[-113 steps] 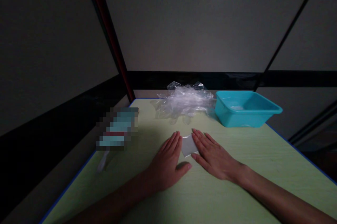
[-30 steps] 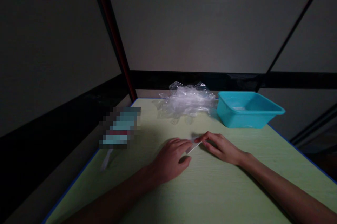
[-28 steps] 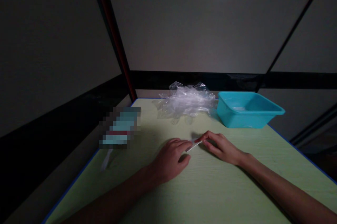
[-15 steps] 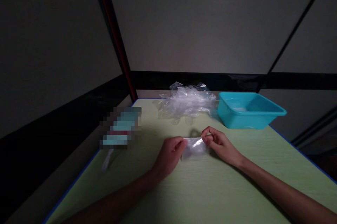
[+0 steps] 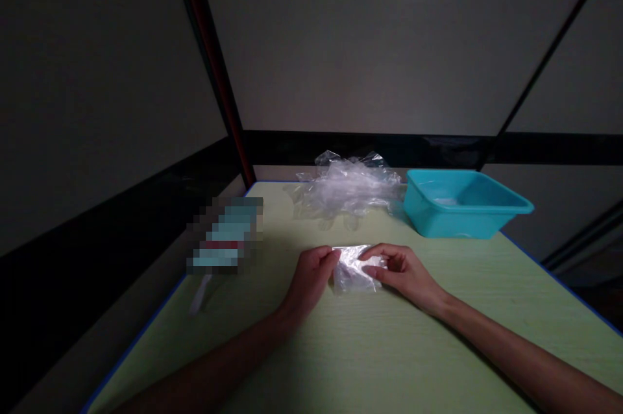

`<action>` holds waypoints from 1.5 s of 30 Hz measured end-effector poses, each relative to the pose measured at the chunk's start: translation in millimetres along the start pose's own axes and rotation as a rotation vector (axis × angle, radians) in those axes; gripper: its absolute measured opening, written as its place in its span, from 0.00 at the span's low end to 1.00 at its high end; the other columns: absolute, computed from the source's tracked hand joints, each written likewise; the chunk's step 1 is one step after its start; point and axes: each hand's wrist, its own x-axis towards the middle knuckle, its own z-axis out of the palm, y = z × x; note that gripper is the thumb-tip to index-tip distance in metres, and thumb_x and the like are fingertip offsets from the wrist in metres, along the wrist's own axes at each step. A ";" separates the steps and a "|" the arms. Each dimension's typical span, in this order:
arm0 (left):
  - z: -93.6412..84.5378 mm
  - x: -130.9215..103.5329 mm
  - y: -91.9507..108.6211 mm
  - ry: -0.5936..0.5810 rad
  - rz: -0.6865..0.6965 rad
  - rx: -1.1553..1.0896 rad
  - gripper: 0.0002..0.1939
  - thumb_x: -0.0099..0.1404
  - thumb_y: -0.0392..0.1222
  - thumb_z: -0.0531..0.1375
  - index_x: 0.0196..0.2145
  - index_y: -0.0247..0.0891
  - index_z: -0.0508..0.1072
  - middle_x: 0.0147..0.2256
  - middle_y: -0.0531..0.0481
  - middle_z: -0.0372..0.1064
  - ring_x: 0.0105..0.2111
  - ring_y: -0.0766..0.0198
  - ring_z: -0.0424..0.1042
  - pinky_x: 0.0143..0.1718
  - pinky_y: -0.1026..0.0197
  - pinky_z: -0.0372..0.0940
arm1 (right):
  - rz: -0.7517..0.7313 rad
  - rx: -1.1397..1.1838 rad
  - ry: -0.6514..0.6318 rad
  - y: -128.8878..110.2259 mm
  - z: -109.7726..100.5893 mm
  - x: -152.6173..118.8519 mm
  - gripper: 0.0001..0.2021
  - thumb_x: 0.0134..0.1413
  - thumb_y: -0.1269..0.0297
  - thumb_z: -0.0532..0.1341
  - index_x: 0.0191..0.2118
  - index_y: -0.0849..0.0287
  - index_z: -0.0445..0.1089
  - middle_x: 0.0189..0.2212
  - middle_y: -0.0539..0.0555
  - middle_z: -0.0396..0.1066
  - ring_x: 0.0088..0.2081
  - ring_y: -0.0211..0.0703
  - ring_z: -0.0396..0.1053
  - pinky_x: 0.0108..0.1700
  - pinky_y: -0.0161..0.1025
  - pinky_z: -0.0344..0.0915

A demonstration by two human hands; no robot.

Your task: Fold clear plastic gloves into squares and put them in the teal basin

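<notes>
A small clear plastic bag (image 5: 351, 273), shiny and slightly wrinkled, hangs or leans just above the table in front of me. My left hand (image 5: 314, 274) pinches its upper left corner between thumb and bent fingers. Over the bag's right part is my right hand (image 5: 396, 266), thumb and index finger apart, their tips at the face of the plastic. The other fingers of that hand curl behind, and the bag's right edge is partly covered by them.
Across the pale green table (image 5: 341, 362), a crumpled pile of clear plastic bags (image 5: 353, 183) lies at the far edge. A turquoise basin (image 5: 460, 222) stands at the back right. On the left is a pixelated item (image 5: 226, 232) with a pale strap (image 5: 198, 294).
My right hand has let go of the bag's upper right corner and opened, its fingertips now further left over the plastic. The bag has tilted to show more of its face.
</notes>
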 end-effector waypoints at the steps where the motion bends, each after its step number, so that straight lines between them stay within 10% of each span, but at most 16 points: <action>1: 0.1 -0.4 0.1 -0.004 -0.004 -0.008 0.14 0.53 0.48 0.53 0.17 0.35 0.62 0.16 0.55 0.57 0.19 0.68 0.58 0.22 0.67 0.53 | 0.003 0.001 0.012 0.0 0.7 0.0 0.10 0.40 0.63 0.65 0.32 0.59 0.70 0.27 0.49 0.67 0.26 0.34 0.61 0.27 0.32 0.56; 10: 0.0 -9.6 13.0 -0.208 -0.134 -0.283 0.13 0.48 0.40 0.61 0.32 0.31 0.68 0.25 0.48 0.71 0.28 0.60 0.71 0.30 0.62 0.61 | 0.009 0.129 0.085 -0.1 0.0 0.4 0.12 0.36 0.68 0.67 0.33 0.60 0.69 0.26 0.47 0.66 0.24 0.32 0.61 0.25 0.30 0.56; 22: 0.2 -11.2 17.4 -0.188 -0.179 -0.229 0.06 0.48 0.36 0.60 0.24 0.33 0.64 0.22 0.47 0.72 0.23 0.60 0.73 0.30 0.60 0.62 | 0.067 0.314 0.207 -0.1 -4.7 4.1 0.15 0.31 0.68 0.68 0.31 0.60 0.69 0.26 0.49 0.69 0.26 0.34 0.64 0.28 0.32 0.60; 29: -0.8 -12.2 16.3 -0.238 -0.261 -0.500 0.13 0.53 0.43 0.59 0.32 0.30 0.69 0.31 0.41 0.73 0.33 0.57 0.73 0.43 0.54 0.60 | -0.356 -0.440 0.328 -1.9 -16.9 0.1 0.09 0.48 0.68 0.59 0.39 0.58 0.68 0.36 0.55 0.70 0.36 0.43 0.67 0.33 0.37 0.65; 35: 6.1 -6.4 6.6 -0.412 -0.491 -0.829 0.14 0.58 0.47 0.52 0.36 0.34 0.68 0.43 0.42 0.67 0.48 0.58 0.63 0.51 0.56 0.54 | -0.878 -1.210 -0.195 -12.2 -10.2 -9.8 0.15 0.57 0.75 0.49 0.49 0.63 0.63 0.48 0.61 0.66 0.44 0.45 0.66 0.41 0.42 0.66; 45: 1.9 -9.3 4.4 -0.352 -0.298 -0.557 0.12 0.59 0.42 0.51 0.37 0.33 0.69 0.36 0.44 0.68 0.38 0.60 0.69 0.41 0.58 0.62 | -1.056 -1.422 -0.282 -17.2 5.2 -16.1 0.16 0.54 0.72 0.54 0.50 0.59 0.63 0.47 0.58 0.66 0.47 0.48 0.63 0.45 0.45 0.62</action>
